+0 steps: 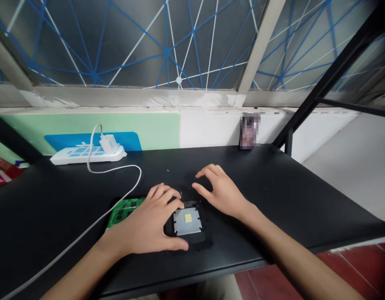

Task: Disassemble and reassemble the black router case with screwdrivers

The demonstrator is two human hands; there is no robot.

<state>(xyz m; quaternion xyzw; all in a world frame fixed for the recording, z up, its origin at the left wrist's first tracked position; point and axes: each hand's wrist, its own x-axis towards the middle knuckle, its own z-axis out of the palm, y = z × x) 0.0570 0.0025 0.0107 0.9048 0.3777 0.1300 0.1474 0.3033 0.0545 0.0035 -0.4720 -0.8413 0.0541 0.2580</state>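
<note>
A black tray-like frame [205, 243] lies on the table, with a green circuit board [129, 205] at its left part. Toward its right sits a silver metal plate [180, 221], roughly square, with small black clips round its edges and a pale yellow square pad [188, 218] on top. My left hand [148, 221] is over the board and the frame, thumb and fingers spread at the plate's left side; it covers much of the board. To the upper right, my right hand [222, 191] hovers with thumb and forefinger apart, and nothing shows between them.
A white power strip [76, 155] with a plugged-in charger [108, 143] stands at the back left. Its white cable [95, 223] runs across the table's left side. A blurred-out upright phone-like object [248, 132] leans on the wall. Red packaging [5, 171] lies far left.
</note>
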